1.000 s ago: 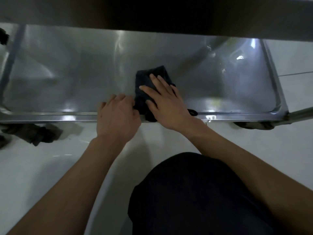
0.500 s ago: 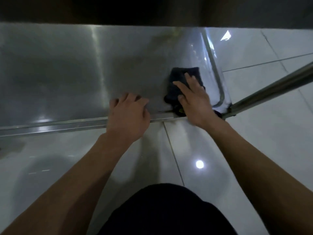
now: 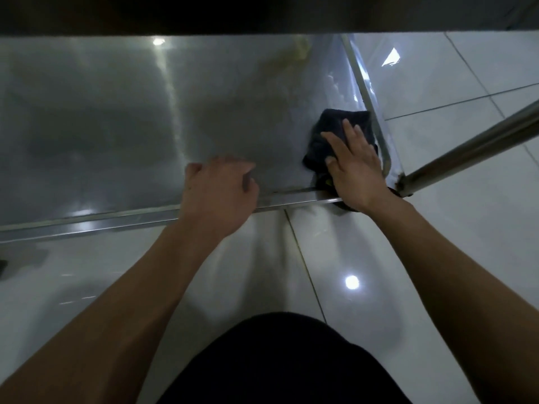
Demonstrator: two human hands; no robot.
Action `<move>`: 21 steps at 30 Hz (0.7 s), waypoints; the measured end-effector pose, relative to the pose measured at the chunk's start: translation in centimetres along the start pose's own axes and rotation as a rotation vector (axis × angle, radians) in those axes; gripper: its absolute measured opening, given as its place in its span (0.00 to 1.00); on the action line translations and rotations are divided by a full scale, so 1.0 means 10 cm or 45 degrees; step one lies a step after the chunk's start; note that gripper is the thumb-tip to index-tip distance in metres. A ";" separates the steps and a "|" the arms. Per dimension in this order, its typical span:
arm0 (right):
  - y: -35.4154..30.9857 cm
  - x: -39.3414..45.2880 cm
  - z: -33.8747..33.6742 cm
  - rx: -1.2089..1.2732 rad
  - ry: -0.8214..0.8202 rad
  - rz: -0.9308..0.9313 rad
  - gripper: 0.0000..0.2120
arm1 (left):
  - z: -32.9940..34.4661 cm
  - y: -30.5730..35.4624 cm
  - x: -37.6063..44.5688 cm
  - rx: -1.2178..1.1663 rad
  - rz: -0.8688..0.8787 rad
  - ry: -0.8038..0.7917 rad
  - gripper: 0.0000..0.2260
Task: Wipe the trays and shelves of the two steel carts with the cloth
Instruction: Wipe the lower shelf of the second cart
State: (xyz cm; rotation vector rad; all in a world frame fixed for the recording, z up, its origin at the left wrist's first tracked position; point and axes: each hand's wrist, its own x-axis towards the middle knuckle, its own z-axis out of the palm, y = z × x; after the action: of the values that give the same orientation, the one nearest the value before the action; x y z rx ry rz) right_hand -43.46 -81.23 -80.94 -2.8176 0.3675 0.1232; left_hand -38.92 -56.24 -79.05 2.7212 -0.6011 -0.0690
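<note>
The low steel shelf (image 3: 116,126) of a cart fills the upper left of the head view. A dark folded cloth (image 3: 329,132) lies in the shelf's near right corner. My right hand (image 3: 354,167) presses flat on the cloth with its fingers straight. My left hand (image 3: 217,193) rests on the shelf's front rim (image 3: 87,220), its fingers curled over the edge. The underside of the cart's upper tray is a dark band across the top.
A steel leg (image 3: 472,147) of the cart runs from the shelf's near right corner up to the right edge. White floor tiles (image 3: 437,68) lie to the right and in front. My dark-clothed knee (image 3: 285,363) is at the bottom.
My right hand has slid the cloth from the shelf's middle to its right corner. My left hand stays on the front rim, a little further right.
</note>
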 end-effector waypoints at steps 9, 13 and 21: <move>-1.63 0.52 0.42 0.059 -0.150 -0.256 0.25 | -0.46 -1.26 -0.15 0.227 -0.327 0.043 0.12; -2.38 0.73 0.65 0.088 -0.219 -0.447 0.25 | -0.48 -1.43 -0.27 0.222 -0.265 0.076 0.12; -2.71 0.81 0.73 0.125 -0.225 -0.541 0.24 | -0.58 -1.52 -0.34 0.211 -0.267 0.026 0.13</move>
State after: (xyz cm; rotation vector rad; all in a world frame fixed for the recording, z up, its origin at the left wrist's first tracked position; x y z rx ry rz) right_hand -28.85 -55.95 -81.32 -2.6911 -0.2575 0.2498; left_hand -35.25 -40.02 -79.07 2.9331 -0.3266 -0.0447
